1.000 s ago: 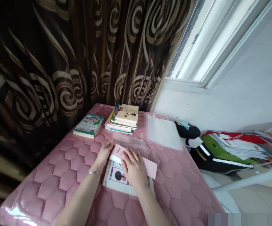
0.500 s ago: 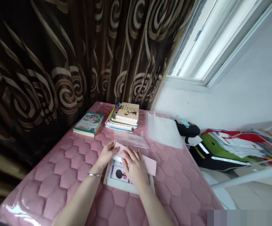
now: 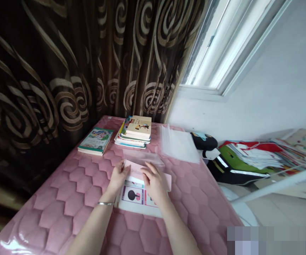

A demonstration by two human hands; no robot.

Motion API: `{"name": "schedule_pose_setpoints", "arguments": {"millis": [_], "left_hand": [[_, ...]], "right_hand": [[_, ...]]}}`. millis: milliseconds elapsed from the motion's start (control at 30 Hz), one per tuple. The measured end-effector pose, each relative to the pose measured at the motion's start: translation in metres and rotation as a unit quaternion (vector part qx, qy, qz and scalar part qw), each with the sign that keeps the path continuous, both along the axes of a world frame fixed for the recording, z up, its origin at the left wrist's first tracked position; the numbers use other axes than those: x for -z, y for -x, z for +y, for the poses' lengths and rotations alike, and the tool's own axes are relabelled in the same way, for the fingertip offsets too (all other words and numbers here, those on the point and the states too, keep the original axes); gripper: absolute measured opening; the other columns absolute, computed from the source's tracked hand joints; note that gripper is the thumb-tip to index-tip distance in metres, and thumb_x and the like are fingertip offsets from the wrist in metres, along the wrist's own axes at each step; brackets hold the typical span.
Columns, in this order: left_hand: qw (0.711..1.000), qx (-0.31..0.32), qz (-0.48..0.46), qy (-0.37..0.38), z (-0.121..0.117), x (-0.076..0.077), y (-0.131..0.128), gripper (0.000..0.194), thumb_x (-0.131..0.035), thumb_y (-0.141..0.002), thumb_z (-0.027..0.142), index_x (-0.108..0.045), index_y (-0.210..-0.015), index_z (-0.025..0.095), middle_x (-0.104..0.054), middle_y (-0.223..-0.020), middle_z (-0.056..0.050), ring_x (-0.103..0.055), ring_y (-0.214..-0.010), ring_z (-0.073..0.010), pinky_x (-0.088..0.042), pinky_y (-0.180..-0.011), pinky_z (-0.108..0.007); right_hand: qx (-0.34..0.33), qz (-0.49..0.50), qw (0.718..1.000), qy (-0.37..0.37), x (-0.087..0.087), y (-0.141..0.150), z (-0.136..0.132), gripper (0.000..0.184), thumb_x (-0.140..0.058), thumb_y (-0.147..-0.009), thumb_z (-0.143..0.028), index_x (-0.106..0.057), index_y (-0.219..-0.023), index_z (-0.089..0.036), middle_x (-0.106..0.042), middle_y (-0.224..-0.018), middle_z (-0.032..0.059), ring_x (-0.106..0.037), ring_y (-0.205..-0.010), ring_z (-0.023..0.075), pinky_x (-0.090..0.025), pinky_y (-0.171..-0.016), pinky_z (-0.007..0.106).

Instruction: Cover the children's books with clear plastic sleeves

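Note:
A book point(image 3: 133, 208) with a white face and coloured picture boxes lies on the pink quilted surface in front of me. Over its far part is a pink sheet point(image 3: 134, 168), slightly raised and with small writing; whether it is the book's cover I cannot tell. My left hand point(image 3: 119, 176), with a silver bracelet at the wrist, pinches the sheet's left end between thumb and fingers. My right hand point(image 3: 154, 182) rests over the sheet's right half, fingers apart and a little bent. Just beyond lies a clear plastic sleeve point(image 3: 147, 157), partly hidden by the sheet.
At the back stand a stack of books point(image 3: 135, 132) and, left of it, green-edged books point(image 3: 96, 141). Clear plastic sleeves point(image 3: 180, 145) lie at the back right. Off the right edge are a black and green bag point(image 3: 229, 164) and papers. A dark curtain point(image 3: 70, 63) hangs behind.
My right hand has lifted its fingers from lying flat and drawn them toward the sheet's far edge, uncovering more of the book. My left hand keeps its pinch. The view has shifted slightly.

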State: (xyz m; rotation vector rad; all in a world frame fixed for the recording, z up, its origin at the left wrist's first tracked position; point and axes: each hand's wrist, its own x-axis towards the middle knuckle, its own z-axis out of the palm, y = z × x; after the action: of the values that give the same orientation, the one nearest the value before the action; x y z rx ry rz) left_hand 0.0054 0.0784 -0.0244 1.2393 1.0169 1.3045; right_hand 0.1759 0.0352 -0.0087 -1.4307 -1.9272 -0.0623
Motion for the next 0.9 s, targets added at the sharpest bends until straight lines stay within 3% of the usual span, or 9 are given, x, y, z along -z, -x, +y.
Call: {"name": "schedule_pose_setpoints", "arguments": {"millis": [133, 233, 367, 467, 667, 900], "left_hand": [[0.999, -0.002, -0.048, 0.004, 0.008, 0.011, 0.001, 0.048, -0.069, -0.074, 0.04, -0.058, -0.114, 0.015, -0.069, -0.107, -0.01, -0.063, -0.098, -0.0236, -0.047, -0.086, -0.033], [0.998, -0.014, -0.067, 0.009, 0.008, 0.012, 0.0, 0.05, -0.071, -0.072, 0.04, -0.058, -0.113, 0.015, -0.069, -0.109, -0.01, -0.063, -0.101, -0.0241, -0.046, -0.088, -0.033], [0.997, -0.013, -0.079, 0.018, 0.005, 0.008, -0.001, 0.05, -0.072, -0.07, 0.04, -0.06, -0.111, 0.015, -0.069, -0.108, -0.01, -0.062, -0.101, -0.024, -0.045, -0.088, -0.032], [0.997, -0.017, -0.079, 0.016, 0.004, 0.007, -0.001, 0.051, -0.072, -0.07, 0.04, -0.06, -0.114, 0.015, -0.068, -0.112, -0.01, -0.061, -0.105, -0.0241, -0.044, -0.092, -0.033], [0.998, -0.033, -0.051, 0.015, 0.005, 0.008, -0.001, 0.054, -0.07, -0.072, 0.037, -0.058, -0.12, 0.016, -0.065, -0.118, -0.011, -0.059, -0.109, -0.0246, -0.042, -0.095, -0.035], [0.998, -0.035, -0.054, 0.022, 0.003, 0.005, -0.001, 0.056, -0.07, -0.071, 0.033, -0.056, -0.123, 0.016, -0.064, -0.121, -0.011, -0.057, -0.111, -0.0242, -0.04, -0.097, -0.035]], "right_hand": [[0.086, 0.032, 0.995, 0.045, -0.011, -0.034, 0.005, 0.028, -0.057, -0.084, -0.029, -0.069, -0.108, -0.023, -0.052, -0.137, 0.0088, -0.04, -0.131, 0.0318, -0.038, -0.105, 0.05], [0.126, 0.153, 0.974, 0.106, -0.003, -0.061, 0.013, 0.048, -0.066, -0.074, -0.04, -0.064, -0.118, -0.02, -0.052, -0.136, 0.0127, -0.042, -0.13, 0.0347, -0.035, -0.107, 0.052], [0.123, 0.391, 0.889, 0.206, 0.021, -0.078, 0.027, 0.069, -0.073, -0.062, -0.046, -0.058, -0.125, -0.02, -0.066, -0.117, 0.0108, -0.057, -0.116, 0.0325, -0.048, -0.096, 0.047], [0.083, 0.484, 0.848, 0.197, 0.03, -0.076, 0.033, 0.073, -0.077, -0.055, -0.042, -0.058, -0.122, -0.02, -0.065, -0.12, 0.0103, -0.057, -0.116, 0.031, -0.049, -0.095, 0.043], [0.073, 0.529, 0.831, 0.154, 0.032, -0.073, 0.035, 0.073, -0.079, -0.053, -0.037, -0.058, -0.121, -0.024, -0.065, -0.119, 0.0069, -0.059, -0.113, 0.028, -0.049, -0.094, 0.041], [0.061, 0.534, 0.824, 0.178, 0.036, -0.077, 0.036, 0.072, -0.079, -0.054, -0.041, -0.059, -0.121, -0.022, -0.069, -0.109, 0.0082, -0.062, -0.106, 0.0281, -0.051, -0.089, 0.043]]}}
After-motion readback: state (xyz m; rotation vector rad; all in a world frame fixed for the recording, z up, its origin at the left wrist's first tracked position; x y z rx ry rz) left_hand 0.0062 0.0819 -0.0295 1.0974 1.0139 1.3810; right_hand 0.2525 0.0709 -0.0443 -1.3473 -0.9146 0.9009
